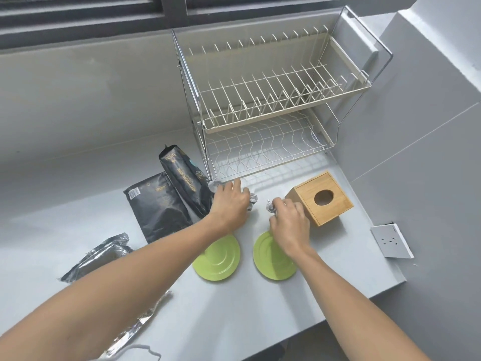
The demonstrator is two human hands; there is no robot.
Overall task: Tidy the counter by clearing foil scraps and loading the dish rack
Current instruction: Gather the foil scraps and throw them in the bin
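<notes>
Both your arms reach in from the bottom of the frame toward centre.

Your left hand point(230, 204) lies palm-down over crumpled foil on the grey tabletop point(234, 308); a foil scrap point(252, 200) pokes out at its right edge and another foil bit point(214, 184) shows at its upper left, by the rack's front foot. Whether that grip is pressed together on the foil you cannot tell; the fingers are curled over it.

Your right hand point(289, 220), just right of centre, has its grip pinching a small foil ball point(270, 206) at the fingertips, just left of the wooden tissue box point(321, 199).

Two green plates lie flat below the hands: left plate point(218, 259), right plate point(273, 259), each partly under a wrist.

The two-tier dish rack point(273, 100) stands in the upper centre-right, both tiers bare.

Two black coffee bags sit left of centre: one upright and leaning point(184, 178), one flat point(156, 204). Crumpled silver-black foil wrappers point(104, 254) lie at lower left, partly behind your left forearm.

A white socket plate point(391, 241) is on the wall at right.
</notes>
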